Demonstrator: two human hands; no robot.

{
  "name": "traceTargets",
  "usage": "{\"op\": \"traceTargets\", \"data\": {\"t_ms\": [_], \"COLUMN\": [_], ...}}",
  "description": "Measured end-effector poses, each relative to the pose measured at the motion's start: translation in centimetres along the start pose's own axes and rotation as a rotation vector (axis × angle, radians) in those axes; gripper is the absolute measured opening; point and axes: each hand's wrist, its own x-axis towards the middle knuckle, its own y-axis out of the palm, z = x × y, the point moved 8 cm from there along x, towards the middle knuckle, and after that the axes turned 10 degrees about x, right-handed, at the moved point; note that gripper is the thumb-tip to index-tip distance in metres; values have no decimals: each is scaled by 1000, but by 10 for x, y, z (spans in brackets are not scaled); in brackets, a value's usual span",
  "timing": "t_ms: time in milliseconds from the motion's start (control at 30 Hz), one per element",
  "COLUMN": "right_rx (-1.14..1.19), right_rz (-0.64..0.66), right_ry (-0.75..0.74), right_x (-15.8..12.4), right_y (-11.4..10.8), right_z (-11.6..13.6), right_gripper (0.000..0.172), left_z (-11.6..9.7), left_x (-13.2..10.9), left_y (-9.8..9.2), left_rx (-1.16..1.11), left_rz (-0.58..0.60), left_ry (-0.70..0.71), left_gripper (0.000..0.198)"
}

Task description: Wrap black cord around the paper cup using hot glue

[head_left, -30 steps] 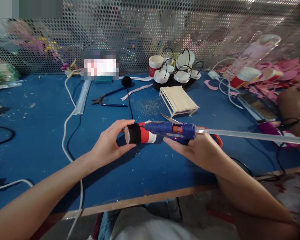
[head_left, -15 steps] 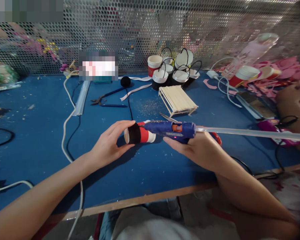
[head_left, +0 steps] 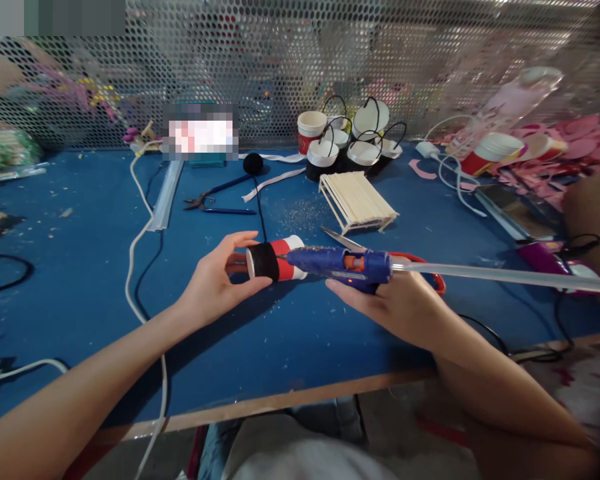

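My left hand [head_left: 213,280] holds a red and white paper cup [head_left: 287,270] on its side, thumb at the near edge and fingers on the far side. Black yarn [head_left: 263,261] is wound round the cup's left half. A strand runs from it up to a black yarn ball [head_left: 253,164]. My right hand [head_left: 405,303] grips a blue hot glue gun [head_left: 320,263], its nozzle at the edge of the yarn on the cup. A long clear glue stick [head_left: 485,273] sticks out of the gun's back. Scissors [head_left: 336,237] lie partly hidden behind the gun.
Behind the cup are blue-handled pliers [head_left: 230,212], a stick rack [head_left: 360,200] and several cups with black handles [head_left: 363,153]. Glue sticks [head_left: 167,197] and a white cable [head_left: 130,267] lie left. Right are a phone [head_left: 510,210], pink scraps [head_left: 550,160] and another person's arm [head_left: 593,207].
My left hand's fingers have shifted on the cup, which has turned slightly and moved a little left. The gun stays at the yarn edge. The other person's arm at right has moved.
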Motion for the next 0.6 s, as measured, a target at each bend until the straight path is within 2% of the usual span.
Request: {"op": "traceTargets", "data": {"t_ms": [133, 300, 467, 600], "right_rx": [45, 82, 65, 29], "right_rz": [22, 15, 5, -8], "right_ry": [28, 33, 33, -7], "right_x": [0, 0, -2, -1], "right_y": [3, 1, 3, 2], "right_z": [1, 2, 0, 1], "right_gripper": [30, 27, 26, 31], "left_z": [8, 14, 15, 12], "left_x": [1, 1, 1, 0], "left_y": [0, 2, 1, 1], "left_rx": [-77, -151, -151, -148], "left_rz": [8, 46, 52, 46], "left_ry": [-149, -249, -284, -240], "left_gripper": [59, 57, 56, 58]}}
